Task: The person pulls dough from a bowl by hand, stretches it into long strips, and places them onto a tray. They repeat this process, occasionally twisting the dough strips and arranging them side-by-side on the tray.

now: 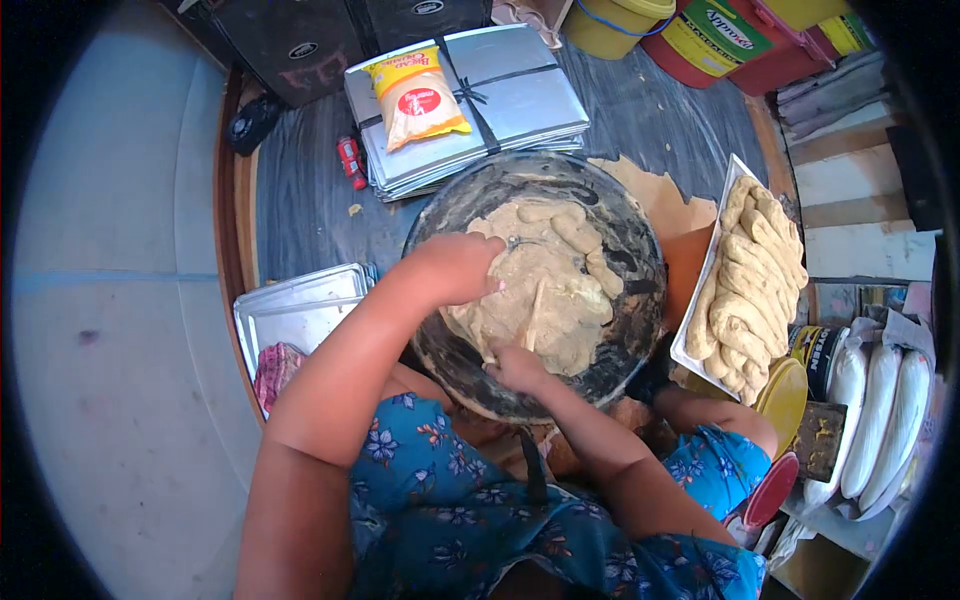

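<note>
Between my knees stands a wide black basin (637, 330) with a broad mass of tan, sticky-looking dough (575, 335) in it. My left hand (462, 268) is closed at the dough's upper left edge. A thin, dark, curved thing (515, 242) shows just beyond its fingers; I cannot make out what it is or whether the hand holds it. Lower down, my right hand (518, 368) is closed at the dough's near edge, its fingers gripping a stretched fold of dough. Thick rolls of dough (575, 230) lie along the far right of the mass.
Right of the basin, a white tray (700, 290) carries piled dough twists (750, 285). Beyond the basin, a yellow-and-white bag (415, 97) lies on stacked metal sheets (520, 80) tied with black strips. More trays (300, 300) lie at left. Buckets (610, 28) stand at the back.
</note>
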The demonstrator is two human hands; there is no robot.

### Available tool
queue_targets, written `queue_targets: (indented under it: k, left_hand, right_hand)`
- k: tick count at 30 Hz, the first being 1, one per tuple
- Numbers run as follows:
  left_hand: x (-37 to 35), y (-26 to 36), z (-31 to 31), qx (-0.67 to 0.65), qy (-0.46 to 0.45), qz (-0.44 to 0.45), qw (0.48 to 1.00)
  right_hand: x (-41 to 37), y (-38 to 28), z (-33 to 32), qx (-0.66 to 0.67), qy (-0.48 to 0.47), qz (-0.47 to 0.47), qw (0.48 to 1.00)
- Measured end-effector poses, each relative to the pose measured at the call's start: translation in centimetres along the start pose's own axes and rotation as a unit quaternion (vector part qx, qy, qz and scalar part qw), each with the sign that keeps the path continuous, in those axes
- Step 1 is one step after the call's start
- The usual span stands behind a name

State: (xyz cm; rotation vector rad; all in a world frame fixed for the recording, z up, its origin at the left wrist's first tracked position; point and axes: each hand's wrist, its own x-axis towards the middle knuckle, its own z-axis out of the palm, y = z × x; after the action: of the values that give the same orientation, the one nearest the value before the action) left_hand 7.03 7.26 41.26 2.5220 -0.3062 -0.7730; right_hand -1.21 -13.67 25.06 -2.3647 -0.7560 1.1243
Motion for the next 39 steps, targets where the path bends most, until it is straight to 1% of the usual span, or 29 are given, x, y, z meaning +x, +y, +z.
queue_targets:
  k: [1, 4, 5, 7, 8, 10, 11, 13, 15, 16, 17, 18, 20, 21, 24, 25, 27, 28, 29, 30, 33, 35, 36, 37, 38, 39]
  left_hand:
    - [-0.1, 0.2, 0.1, 0.003, 0.000, 0.007, 1.000]
    - [-0.3, 0.8, 0.3, 0.006, -0.017, 0.009, 1.000]
    - [-0.3, 0.8, 0.5, 0.008, -0.056, 0.030, 0.998]
    - [-0.2, 0.5, 1.4, 0.014, -0.136, 0.069, 0.988]
    - [-0.2, 0.2, 2.1, -0.055, -0.159, 0.111, 0.979]
    - [-0.2, -0.3, 3.2, -0.191, -0.202, 0.192, 0.941]
    - [-0.3, -0.3, 3.1, -0.224, -0.184, 0.234, 0.928]
    - [-0.7, -0.2, 2.6, -0.288, -0.146, 0.314, 0.893]
    - [-1.0, 0.6, 2.3, -0.232, -0.156, 0.219, 0.935]
    - [-1.4, 1.7, 1.6, -0.201, -0.161, 0.170, 0.951]
    - [-2.3, 3.0, 0.7, -0.273, -0.105, 0.107, 0.950]
    - [-2.6, 3.2, 0.1, -0.307, -0.050, 0.110, 0.944]
    - [-2.8, 3.1, -1.2, -0.373, 0.059, 0.116, 0.918]
    - [-2.9, 2.9, -1.9, -0.393, 0.103, 0.141, 0.903]
    - [-2.8, 1.7, -2.9, -0.411, 0.166, 0.140, 0.885]
    - [-2.9, 1.8, -3.3, -0.425, 0.144, 0.129, 0.884]
    - [-2.3, 1.6, -2.9, -0.426, 0.166, 0.118, 0.882]
    - [-2.0, 1.6, -2.6, -0.428, 0.178, 0.111, 0.879]
    - [-2.5, 2.1, -3.1, -0.435, 0.164, 0.098, 0.880]
    - [-2.3, 2.1, -2.8, -0.450, 0.163, 0.105, 0.872]
    - [-1.9, 2.4, -2.4, -0.489, 0.148, 0.126, 0.850]
    - [-2.2, 2.8, -2.5, -0.510, 0.125, 0.142, 0.839]
    - [-2.3, 2.7, -2.6, -0.518, 0.129, 0.146, 0.833]
    - [-2.4, 2.6, -2.8, -0.525, 0.135, 0.151, 0.827]
    - [-2.5, 2.5, -3.1, -0.533, 0.142, 0.156, 0.819]
    - [-2.3, 2.2, -3.0, -0.508, 0.176, 0.161, 0.828]
  right_hand:
    - [-1.2, -1.3, -0.9, 0.017, -0.008, 0.002, 1.000]
    - [-3.5, -5.0, -3.6, -0.001, 0.004, -0.044, 0.999]
    - [-4.3, -6.4, -4.9, -0.012, 0.001, -0.060, 0.998]
    - [-6.0, -9.0, -7.4, -0.014, 0.027, -0.070, 0.997]
    - [-6.5, -9.8, -8.4, -0.015, 0.039, -0.075, 0.996]
    - [-7.0, -9.5, -10.2, -0.011, 0.037, -0.134, 0.990]
    - [-7.2, -9.1, -11.3, -0.008, 0.034, -0.164, 0.986]
    - [-7.9, -9.5, -15.0, 0.064, 0.093, -0.123, 0.986]
    - [-6.9, -7.5, -17.3, 0.132, 0.126, -0.197, 0.963]
    - [-7.1, -8.0, -18.3, 0.151, 0.136, -0.198, 0.959]
    - [-7.8, -8.9, -19.6, 0.169, 0.147, -0.198, 0.954]
    - [-8.0, -9.5, -20.5, 0.187, 0.157, -0.198, 0.949]
    - [-6.6, -9.6, -21.3, 0.295, 0.170, -0.219, 0.914]
    - [-5.9, -9.5, -21.4, 0.348, 0.176, -0.229, 0.892]
    - [-2.0, -7.4, -19.6, 0.379, 0.115, -0.179, 0.900]
    - [1.9, -4.2, -17.0, 0.343, 0.085, -0.181, 0.918]
    - [4.1, -2.5, -13.4, 0.277, -0.016, -0.107, 0.955]
    - [4.7, -2.1, -11.4, 0.292, 0.020, -0.085, 0.952]
    - [5.1, -1.8, -9.1, 0.307, 0.056, -0.061, 0.948]
    - [5.8, -1.6, -7.2, 0.322, 0.090, -0.036, 0.942]
    - [9.7, -0.6, -2.6, 0.284, 0.245, -0.063, 0.925]
    - [12.1, -0.6, -0.9, 0.217, 0.319, -0.129, 0.913]
    - [12.5, -1.1, -1.0, 0.182, 0.355, -0.163, 0.903]
    - [12.6, -1.4, -1.2, 0.291, 0.287, -0.119, 0.905]
    - [12.6, -1.5, -1.7, 0.393, 0.213, -0.074, 0.892]
    - [12.2, -2.0, -2.5, 0.487, 0.135, -0.028, 0.863]
